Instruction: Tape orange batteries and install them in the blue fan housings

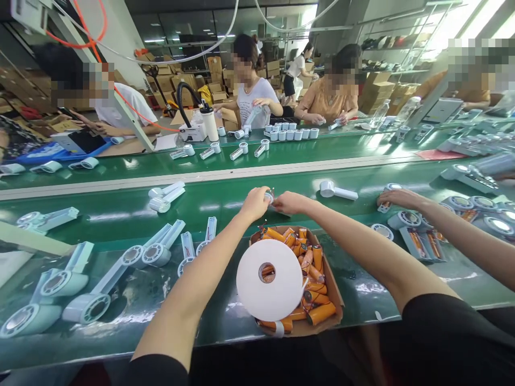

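Over the green conveyor belt, my left hand (255, 205) is closed round the round end of a light-blue plastic housing (269, 199). My right hand (293, 203) meets it from the right, fingers pinched together at the housing's edge, where thin red wires stick up. What those fingers pinch is hidden; a pale piece of the housing shows beneath them. Below my hands stands a cardboard box (338, 292) of orange wrapped battery packs (322, 313) with wires. A large white roll of tape (251, 284) lies on top of the packs.
Several light-blue housings with round heads and handles (86, 308) lie at the left. Another housing (338, 191) is on the belt ahead. At right, a co-worker's hand (398, 198) reaches among more housings (418, 241). Other people sit across the belt near a white tumbler (209, 124).
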The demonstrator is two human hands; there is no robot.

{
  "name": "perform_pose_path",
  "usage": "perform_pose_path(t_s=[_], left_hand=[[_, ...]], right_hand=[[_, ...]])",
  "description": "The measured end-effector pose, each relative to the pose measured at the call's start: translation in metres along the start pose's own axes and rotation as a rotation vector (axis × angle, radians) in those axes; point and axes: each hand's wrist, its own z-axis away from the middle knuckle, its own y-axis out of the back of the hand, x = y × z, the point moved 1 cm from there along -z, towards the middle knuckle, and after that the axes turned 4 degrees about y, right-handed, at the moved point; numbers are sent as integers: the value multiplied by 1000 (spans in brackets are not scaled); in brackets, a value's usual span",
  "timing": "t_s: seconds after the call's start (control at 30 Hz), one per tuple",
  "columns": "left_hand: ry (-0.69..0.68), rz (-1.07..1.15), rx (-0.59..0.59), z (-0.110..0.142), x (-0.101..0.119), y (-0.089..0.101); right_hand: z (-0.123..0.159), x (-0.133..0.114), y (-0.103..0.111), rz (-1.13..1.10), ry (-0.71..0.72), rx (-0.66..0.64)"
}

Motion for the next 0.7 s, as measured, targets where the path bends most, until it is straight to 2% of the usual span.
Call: perform_pose_path(t_s=[0.07,0.1,0.13,0.2,0.27,0.33,0.43,0.53,0.6,0.7], left_hand=[[-96,94,21,48,-2,15],[-187,179,-9,77,-6,21],[-279,254,-84,106,-10,25],[-415,240,-233,158,-20,25],[-450,143,-316,192,-29,18],[-425,66,-318,208,-33,6],[-391,42,-229,215,-34,-5],[-347,96,-28,227,-40,-6],[-289,132,152,239,-46,-6],[-201,122,365,256,-55,-10]], right_hand=[[19,9,1,49,-34,37],[27,14,0,65,-59,63],[34,18,-1,78,-87,87],[42,25,-4,93,-144,122],[43,27,-6,100,-185,136],[38,26,-8,105,-208,139],[34,16,-5,125,-234,154],[39,-2,3,143,-209,204],[47,-18,5,57,-97,197],[60,-42,3,-186,178,30]])
